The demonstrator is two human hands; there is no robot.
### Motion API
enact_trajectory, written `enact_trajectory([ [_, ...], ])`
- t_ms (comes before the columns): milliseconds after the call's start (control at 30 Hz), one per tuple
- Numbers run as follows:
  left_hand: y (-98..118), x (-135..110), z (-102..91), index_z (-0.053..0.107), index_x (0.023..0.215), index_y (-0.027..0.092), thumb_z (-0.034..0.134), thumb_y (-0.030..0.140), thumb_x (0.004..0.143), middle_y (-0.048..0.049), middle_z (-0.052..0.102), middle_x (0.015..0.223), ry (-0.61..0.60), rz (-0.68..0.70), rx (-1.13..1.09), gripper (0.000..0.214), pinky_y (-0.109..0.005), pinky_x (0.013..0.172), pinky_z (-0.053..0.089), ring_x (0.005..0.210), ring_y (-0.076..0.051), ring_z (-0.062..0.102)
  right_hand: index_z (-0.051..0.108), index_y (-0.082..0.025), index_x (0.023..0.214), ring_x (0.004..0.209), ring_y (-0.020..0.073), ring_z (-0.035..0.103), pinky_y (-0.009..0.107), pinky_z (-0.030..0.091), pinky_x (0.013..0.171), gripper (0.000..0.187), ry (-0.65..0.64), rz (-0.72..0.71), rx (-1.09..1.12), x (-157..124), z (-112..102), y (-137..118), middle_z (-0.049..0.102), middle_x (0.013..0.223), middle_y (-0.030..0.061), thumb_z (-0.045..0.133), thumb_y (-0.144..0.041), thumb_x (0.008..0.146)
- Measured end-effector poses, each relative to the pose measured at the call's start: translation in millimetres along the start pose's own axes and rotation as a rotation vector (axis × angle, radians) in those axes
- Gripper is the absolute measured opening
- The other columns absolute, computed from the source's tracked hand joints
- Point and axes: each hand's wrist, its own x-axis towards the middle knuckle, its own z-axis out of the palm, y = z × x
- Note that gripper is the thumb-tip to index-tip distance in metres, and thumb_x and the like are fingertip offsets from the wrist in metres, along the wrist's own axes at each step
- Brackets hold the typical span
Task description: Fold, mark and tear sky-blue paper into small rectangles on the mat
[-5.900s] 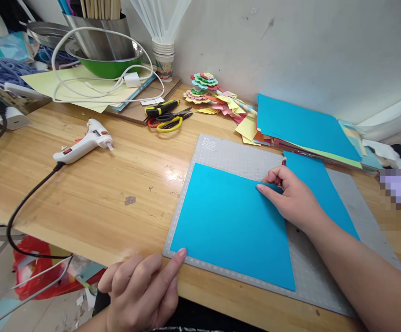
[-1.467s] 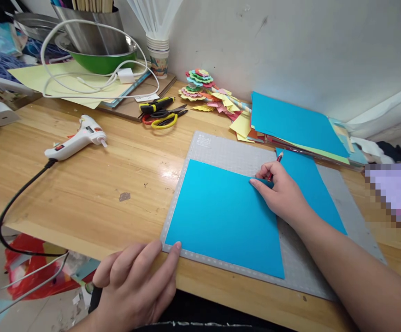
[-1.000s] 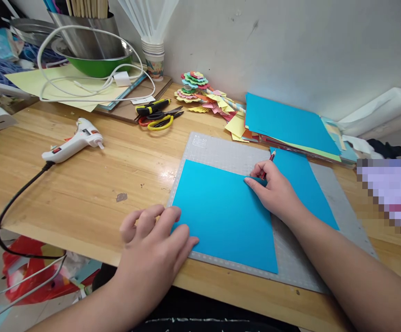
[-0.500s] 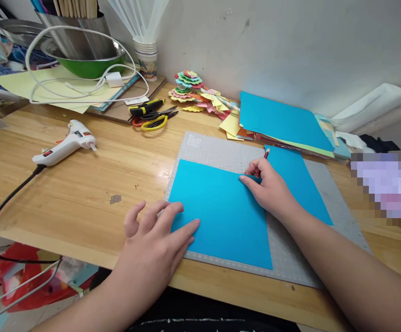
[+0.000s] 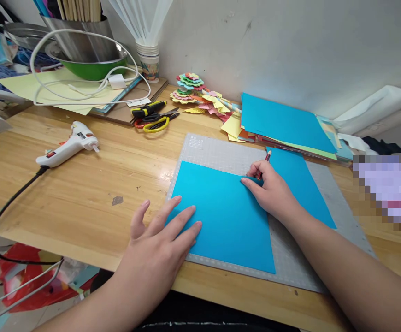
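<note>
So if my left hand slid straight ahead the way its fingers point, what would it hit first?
Probably the right hand, gripping a red pencil at the far edge of the blue sheet; the left hand crosses only sheet before that.

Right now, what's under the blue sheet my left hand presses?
A grey cutting mat; its gridded border shows beyond the blue sheet. The left hand and the right hand, gripping a pencil, rest on the sheet. Anything between sheet and mat is covered.

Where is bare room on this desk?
Bare wood between the glue gun and the cutting mat, beyond the left hand; the mat's far strip behind the blue sheet, left of the pencil in the right hand. Crowded: back edge, scissors, paper flowers, paper stack.
</note>
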Motion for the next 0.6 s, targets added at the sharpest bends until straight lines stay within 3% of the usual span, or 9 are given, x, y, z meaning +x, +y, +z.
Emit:
enact_trajectory([
  [167, -3, -6, 2.6, 0.062, 0.118, 0.033, 0.060, 0.023, 0.087, 0.0051, 0.059, 0.136, -0.044, 0.021, 0.004, 0.033, -0.049, 0.118, 0.000, 0.136, -0.023, 0.039, 0.051, -0.022, 0.092, 0.078, 0.0232, 0.056, 0.042, 0.040, 0.074, 0.017, 0.141, -0.142, -0.159, -7, -5, -11, 0.060, 0.087, 0.0058, 0.062, -0.029, 0.081],
  [267, -5, -8, 3.9, 0.060, 0.122, 0.033, 0.062, 0.022, 0.085, 0.0045, 0.056, 0.138, -0.058, 0.028, -0.020, 0.038, -0.048, 0.119, -0.003, 0.138, -0.023, 0.037, 0.055, -0.023, 0.096, 0.081, 0.0221, 0.059, 0.040, 0.041, 0.076, 0.009, 0.171, -0.278, -0.005, -15, -12, -34, 0.065, 0.092, 0.0064, 0.056, -0.030, 0.090],
  [367, -6, -8, 4.2, 0.061, 0.121, 0.032, 0.062, 0.023, 0.085, 0.0034, 0.056, 0.139, -0.052, 0.045, -0.027, 0.037, -0.047, 0.118, -0.004, 0.138, -0.023, 0.036, 0.056, -0.025, 0.093, 0.070, 0.0167, 0.060, 0.034, 0.044, 0.068, 0.017, -0.015, -0.289, 0.434, -15, -12, -66, 0.067, 0.079, 0.0019, 0.043, -0.035, 0.098],
  [467, -6, -7, 4.1, 0.062, 0.119, 0.032, 0.061, 0.024, 0.087, 0.0038, 0.058, 0.137, -0.040, 0.044, -0.033, 0.033, -0.046, 0.118, -0.004, 0.137, -0.022, 0.038, 0.055, -0.026, 0.097, 0.065, 0.0156, 0.061, 0.032, 0.047, 0.063, 0.030, -0.221, -0.112, 0.920, -1, 4, -97, 0.069, 0.074, 0.0014, 0.037, -0.049, 0.099],
  [600, -6, -6, 4.5, 0.064, 0.117, 0.030, 0.060, 0.027, 0.088, 0.0031, 0.061, 0.134, -0.033, 0.049, -0.046, 0.029, -0.046, 0.118, -0.003, 0.135, -0.022, 0.039, 0.058, -0.024, 0.112, 0.071, 0.0151, 0.063, 0.029, 0.048, 0.062, 0.046, -0.477, 0.157, 1.266, 26, 44, -124, 0.070, 0.086, 0.0045, 0.045, -0.063, 0.090],
])
